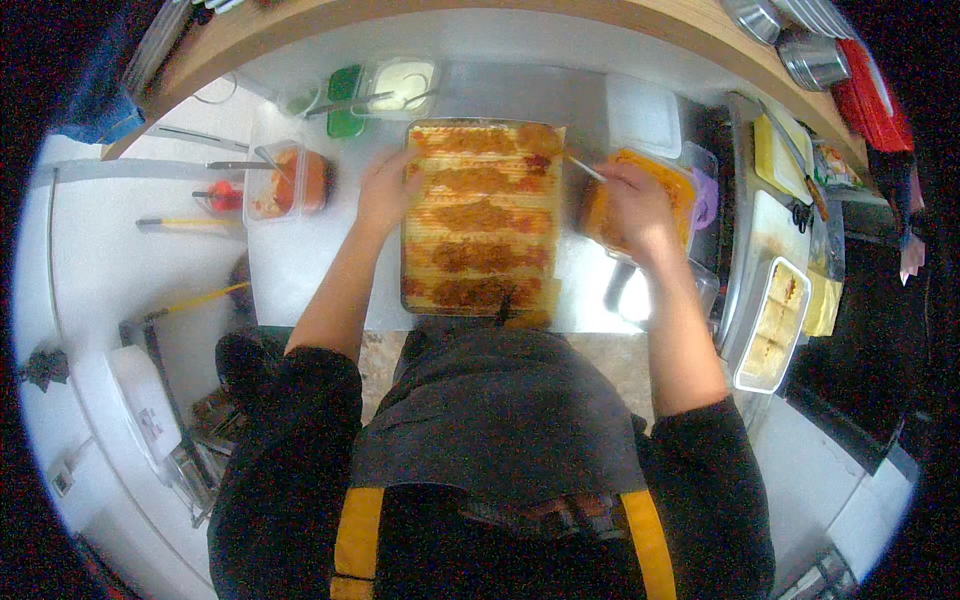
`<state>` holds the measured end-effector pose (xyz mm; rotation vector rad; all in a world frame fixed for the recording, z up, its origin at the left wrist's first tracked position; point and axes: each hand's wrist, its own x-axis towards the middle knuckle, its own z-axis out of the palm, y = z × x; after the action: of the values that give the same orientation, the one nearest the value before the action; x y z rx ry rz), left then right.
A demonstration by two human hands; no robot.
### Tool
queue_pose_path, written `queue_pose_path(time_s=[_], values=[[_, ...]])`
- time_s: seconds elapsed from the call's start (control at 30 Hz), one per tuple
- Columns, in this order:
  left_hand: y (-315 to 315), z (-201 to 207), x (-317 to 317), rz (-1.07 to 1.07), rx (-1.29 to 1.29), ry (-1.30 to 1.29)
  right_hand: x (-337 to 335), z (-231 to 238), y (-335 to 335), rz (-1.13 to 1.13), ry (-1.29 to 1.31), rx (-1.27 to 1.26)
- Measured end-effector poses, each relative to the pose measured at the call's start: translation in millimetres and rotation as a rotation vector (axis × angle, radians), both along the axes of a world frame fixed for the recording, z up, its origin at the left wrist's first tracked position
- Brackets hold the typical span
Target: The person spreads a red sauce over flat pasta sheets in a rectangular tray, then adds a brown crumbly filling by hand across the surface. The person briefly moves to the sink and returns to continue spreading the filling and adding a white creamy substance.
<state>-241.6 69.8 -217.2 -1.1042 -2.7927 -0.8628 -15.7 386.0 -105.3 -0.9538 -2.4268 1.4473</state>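
A rectangular baking tray lies in front of me, filled with pale ridged pasta sheets crossed by several bands of reddish-brown sauce. My left hand grips the tray's left edge near its far corner, its fingers somewhat blurred. In my closed right hand is a thin, pale-handled utensil, its tip pointing at the tray's far right corner; I cannot make out the kind. Partly under that hand stands a container of orange-brown sauce.
A tub of red sauce with utensils stands at the left, a tub of white cream and a green container behind it. To the right sit a purple-handled item, a white filled tray and a yellow board. A wooden shelf overhangs the far side.
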Motion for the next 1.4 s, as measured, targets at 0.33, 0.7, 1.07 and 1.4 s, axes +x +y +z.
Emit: queue_pose_path(time_s=[0.33, 0.7, 1.07, 1.4], values=[[80, -2, -39, -0.42, -0.278, 0.039, -131, -81, -49, 0.361, -0.332, 0.402], [96, -14, -40, -0.405, -0.482, 0.129, -135, -66, -56, 0.34, -0.317, 0.448], [93, -39, -49, -0.219, -0.188, 0.058, -102, -60, -51, 0.435, -0.441, 0.695], [104, -51, -55, -0.268, -0.271, 0.063, -102, -58, -52, 0.409, -0.45, 0.746]])
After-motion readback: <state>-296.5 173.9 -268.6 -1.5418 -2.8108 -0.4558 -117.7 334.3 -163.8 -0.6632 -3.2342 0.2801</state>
